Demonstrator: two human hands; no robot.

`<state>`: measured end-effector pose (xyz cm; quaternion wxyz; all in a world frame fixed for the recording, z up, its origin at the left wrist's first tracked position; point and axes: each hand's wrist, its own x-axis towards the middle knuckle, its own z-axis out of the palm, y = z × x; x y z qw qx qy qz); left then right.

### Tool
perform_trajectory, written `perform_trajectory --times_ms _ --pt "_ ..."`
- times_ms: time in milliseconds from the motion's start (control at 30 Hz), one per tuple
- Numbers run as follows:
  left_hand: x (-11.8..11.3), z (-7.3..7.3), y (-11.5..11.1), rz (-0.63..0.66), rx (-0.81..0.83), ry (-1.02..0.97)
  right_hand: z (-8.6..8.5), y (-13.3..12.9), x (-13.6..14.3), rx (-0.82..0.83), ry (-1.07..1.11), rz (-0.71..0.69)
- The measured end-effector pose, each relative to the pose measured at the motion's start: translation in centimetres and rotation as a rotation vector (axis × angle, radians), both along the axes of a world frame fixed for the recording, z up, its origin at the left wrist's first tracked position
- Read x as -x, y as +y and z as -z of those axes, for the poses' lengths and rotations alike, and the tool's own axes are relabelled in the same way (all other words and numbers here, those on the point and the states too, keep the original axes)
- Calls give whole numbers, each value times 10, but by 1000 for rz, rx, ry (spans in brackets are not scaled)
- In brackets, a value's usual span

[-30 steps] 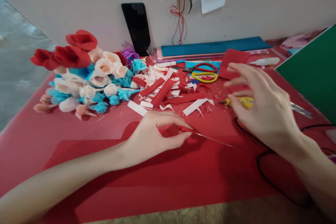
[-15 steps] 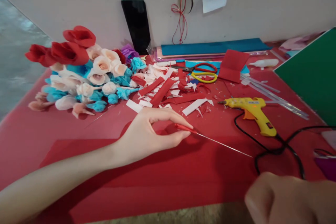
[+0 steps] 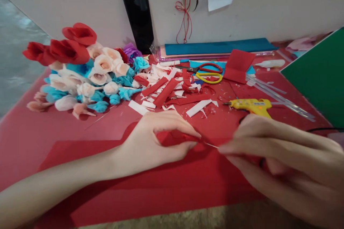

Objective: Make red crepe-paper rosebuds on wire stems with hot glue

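Note:
My left hand (image 3: 161, 143) pinches the narrow base of a red paper flower (image 3: 189, 137) between thumb and fingertips. Most of the bloom is hidden behind that hand, with a red edge showing beyond the knuckles. A thin wire stem (image 3: 211, 145) runs from its base to the right. My right hand (image 3: 279, 154) has its thumb and fingertips closed on this wire, a short way from the left fingertips. Both hands are above a sheet of red paper (image 3: 172, 175) on the table.
Finished paper flowers (image 3: 104, 64) are heaped at left. Paper scraps (image 3: 166, 89), scissors (image 3: 209, 71) and a yellow glue gun (image 3: 249, 105) lie beyond my hands. Glue sticks (image 3: 282, 96) and a green board (image 3: 319, 78) are at right; a phone (image 3: 139, 25) leans on the wall.
My right hand has come up and inward from the lower right corner and taken hold of the wire stem. It now covers part of the glue gun. My left hand stays nearly still.

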<state>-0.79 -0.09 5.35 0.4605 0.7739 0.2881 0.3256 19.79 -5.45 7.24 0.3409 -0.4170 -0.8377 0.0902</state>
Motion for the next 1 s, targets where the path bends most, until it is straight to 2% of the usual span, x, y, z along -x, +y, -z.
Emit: perform_trajectory --times_ms 167,300,500,567,733,867,1000 --pt "-2 2 -5 29 -95 33 8 12 12 -39 76 7" --pt "-4 4 -4 27 -124 44 15 10 14 -47 0 -21" --pt "-4 10 -3 25 -66 46 22 5 13 -384 -318 4" --pt "-5 10 -4 39 -39 62 23 8 11 -423 -360 9" --pt "-4 8 -5 37 -1 61 22 30 -1 -431 -363 238" --pt "-5 8 -5 22 6 54 24 45 -15 -452 -379 311" --pt "-6 8 -5 14 7 78 27 53 -26 -388 -318 419"
